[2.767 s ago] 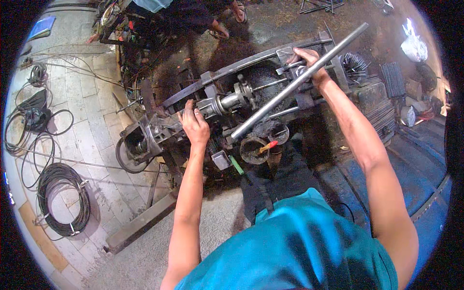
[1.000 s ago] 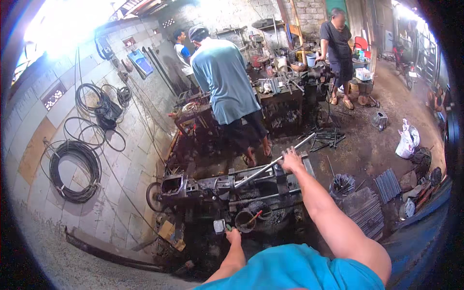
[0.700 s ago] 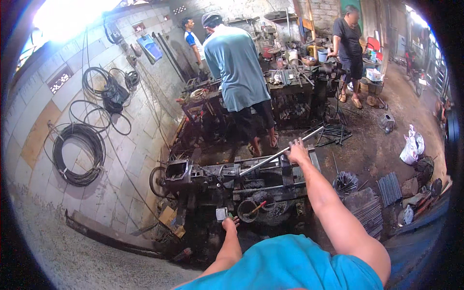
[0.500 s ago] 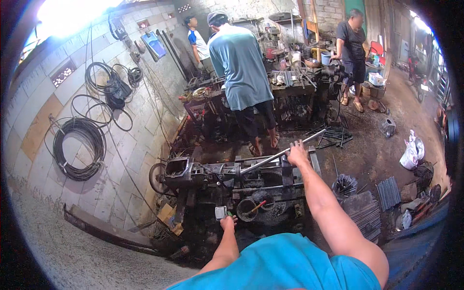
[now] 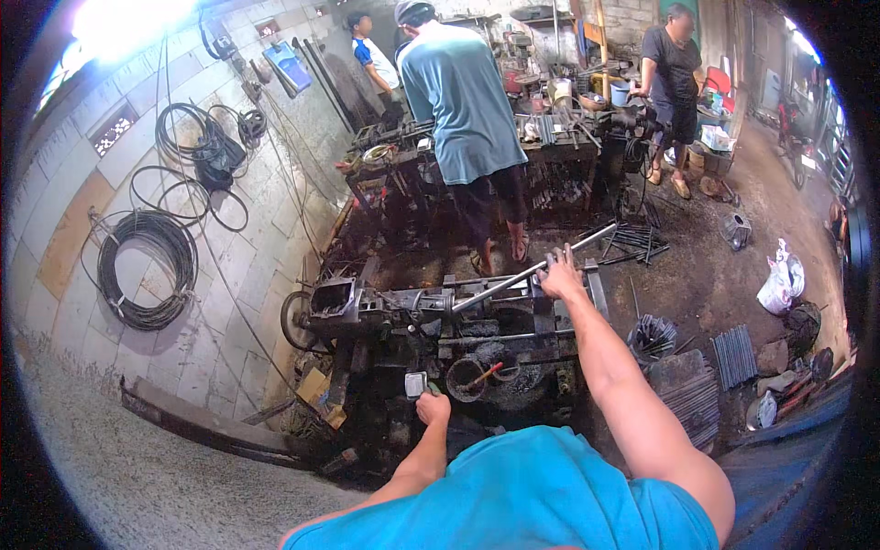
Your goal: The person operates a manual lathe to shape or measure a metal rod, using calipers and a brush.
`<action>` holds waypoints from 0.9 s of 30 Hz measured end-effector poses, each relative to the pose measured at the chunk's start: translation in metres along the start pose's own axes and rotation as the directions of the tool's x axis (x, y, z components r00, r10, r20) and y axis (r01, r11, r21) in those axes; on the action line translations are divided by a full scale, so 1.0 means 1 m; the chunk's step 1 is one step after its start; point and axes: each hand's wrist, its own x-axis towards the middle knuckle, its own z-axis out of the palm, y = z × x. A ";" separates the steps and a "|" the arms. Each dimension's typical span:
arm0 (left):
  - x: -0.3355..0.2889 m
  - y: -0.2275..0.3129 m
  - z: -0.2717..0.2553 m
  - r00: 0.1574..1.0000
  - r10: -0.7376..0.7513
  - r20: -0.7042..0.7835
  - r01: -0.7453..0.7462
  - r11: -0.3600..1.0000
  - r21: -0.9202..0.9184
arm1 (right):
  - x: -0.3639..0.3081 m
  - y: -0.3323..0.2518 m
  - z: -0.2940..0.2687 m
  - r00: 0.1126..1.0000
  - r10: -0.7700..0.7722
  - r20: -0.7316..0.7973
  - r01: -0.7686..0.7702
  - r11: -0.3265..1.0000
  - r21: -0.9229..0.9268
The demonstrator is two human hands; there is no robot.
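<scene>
A long metal bar (image 5: 596, 236) slants up to the right from the chuck end of the lathe (image 5: 431, 302). My right hand (image 5: 560, 275) grips the bar partway along, its arm stretched forward. Lower and to the left, my left hand (image 5: 434, 407) is closed beside a small pale square box (image 5: 416, 385) on the near side of the lathe. A green bit shows at its fingers, but what they hold is mostly hidden. Right of that hand, a round pan (image 5: 465, 380) below the lathe bed holds a brush-like tool with a red handle (image 5: 488, 373).
Dark rods (image 5: 632, 247) lie on the floor beyond the bar. More rods (image 5: 735, 353) are stacked at right, near a white sack (image 5: 779, 284). One person (image 5: 472, 110) stands at the cluttered workbench (image 5: 559, 160); two others stand farther back. Cable coils (image 5: 147, 270) hang on the left wall.
My left hand has moved up to the square box, and its fingers have closed. My right hand stays on the bar, shifted slightly left and up. The view has tilted a little.
</scene>
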 end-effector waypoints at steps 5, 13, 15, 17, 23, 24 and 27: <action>-0.013 0.006 0.000 0.988 0.028 0.155 -0.041 0.996 0.084 | 0.007 0.009 0.011 0.999 -0.020 -0.033 0.020 1.000 0.022; -0.017 -0.012 0.040 0.925 -0.020 0.380 -0.034 0.990 0.135 | 0.004 0.011 0.009 0.996 -0.045 -0.071 0.046 0.999 0.008; -0.020 -0.012 0.040 0.914 -0.021 0.405 -0.037 0.990 0.134 | 0.004 0.011 0.010 0.995 -0.059 -0.079 0.059 0.998 -0.006; -0.020 -0.012 0.038 0.860 -0.040 0.508 -0.051 0.985 0.165 | -0.004 0.001 -0.002 0.997 -0.044 -0.060 0.045 0.999 0.009; -0.026 -0.019 0.032 0.842 -0.054 0.537 -0.100 0.962 0.254 | 0.014 0.007 0.017 0.998 -0.030 -0.060 0.027 0.999 -0.042; -0.033 -0.010 0.019 0.814 -0.062 0.577 -0.103 0.963 0.248 | 0.013 0.008 0.018 0.998 -0.019 -0.066 0.017 0.999 -0.031; -0.040 -0.007 0.009 0.784 -0.045 0.619 -0.149 0.955 0.258 | 0.012 0.006 0.019 0.997 -0.020 -0.071 0.017 0.999 -0.035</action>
